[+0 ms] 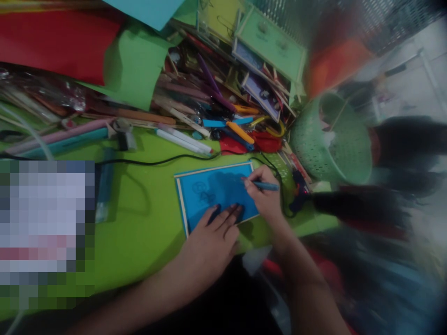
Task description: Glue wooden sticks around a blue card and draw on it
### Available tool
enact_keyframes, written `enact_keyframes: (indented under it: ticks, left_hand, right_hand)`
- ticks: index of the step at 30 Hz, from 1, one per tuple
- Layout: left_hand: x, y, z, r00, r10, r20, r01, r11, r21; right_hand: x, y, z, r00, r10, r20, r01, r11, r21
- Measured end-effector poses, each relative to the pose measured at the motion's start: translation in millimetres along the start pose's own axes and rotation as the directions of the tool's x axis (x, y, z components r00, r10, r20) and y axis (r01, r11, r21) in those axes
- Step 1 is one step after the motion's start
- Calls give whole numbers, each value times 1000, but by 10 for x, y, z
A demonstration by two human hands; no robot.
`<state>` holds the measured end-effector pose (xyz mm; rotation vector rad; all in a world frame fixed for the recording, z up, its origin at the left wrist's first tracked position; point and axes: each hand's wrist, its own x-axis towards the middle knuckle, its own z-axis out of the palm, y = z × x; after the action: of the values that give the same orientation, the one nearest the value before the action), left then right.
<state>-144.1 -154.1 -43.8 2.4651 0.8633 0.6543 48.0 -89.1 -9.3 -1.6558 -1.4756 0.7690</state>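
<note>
A blue card (223, 193) edged with pale wooden sticks lies on the green table, with a small dark line drawing (203, 192) on its left half. My left hand (216, 232) rests flat over the card's lower edge, fingers spread. Over the card's right side, my right hand (263, 190) pinches a blue pen (267, 185), its tip close to the blue surface. Whether the tip touches cannot be made out.
Behind the card runs a black cable (157, 162) beside two white markers (185, 139). Scissors, pens and sticks pile up at the back, near framed cards (270, 42). A green basket (314, 144) and a dark glue gun (298, 190) stand to the right.
</note>
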Motion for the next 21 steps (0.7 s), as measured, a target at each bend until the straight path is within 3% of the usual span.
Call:
enact_keyframes:
  ticks: [21]
  left_hand:
    - [9,12,9,999,2,-34,-2,1000,18]
  right_hand:
    - [-20,24,2,1000,0,-3,0,1000,1]
